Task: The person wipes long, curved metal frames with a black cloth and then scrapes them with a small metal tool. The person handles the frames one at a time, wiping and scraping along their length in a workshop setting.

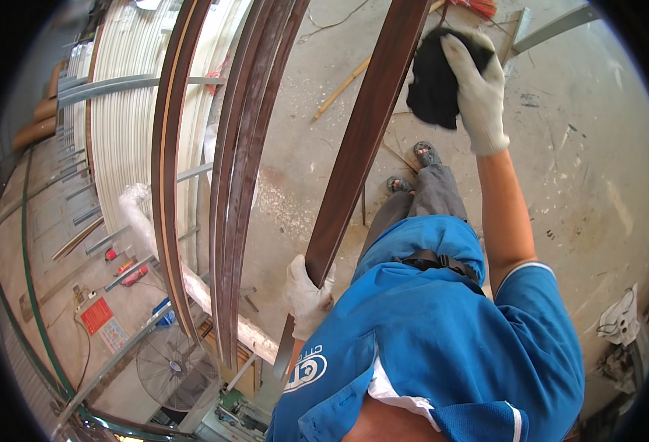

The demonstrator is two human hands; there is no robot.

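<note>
A long dark-brown wood-grain board [360, 144] slants from the top of the view down to my body. My gloved left hand [306, 298] is wrapped around its lower part, close to my waist. To the right of the board's upper part is my right hand [481, 103], in a whitish glove. It is closed on a black cloth [432, 82], with the thumb laid across it. The cloth hangs beside the board's edge; whether it touches the board I cannot tell.
More brown strips [237, 155] rest on metal rack bars at the left, beside stacked white panels [124, 140]. A plastic-wrapped roll [142, 221] and a standing fan [177, 368] are lower left. A broom handle [343, 88] and a metal bar [556, 28] are beyond the board.
</note>
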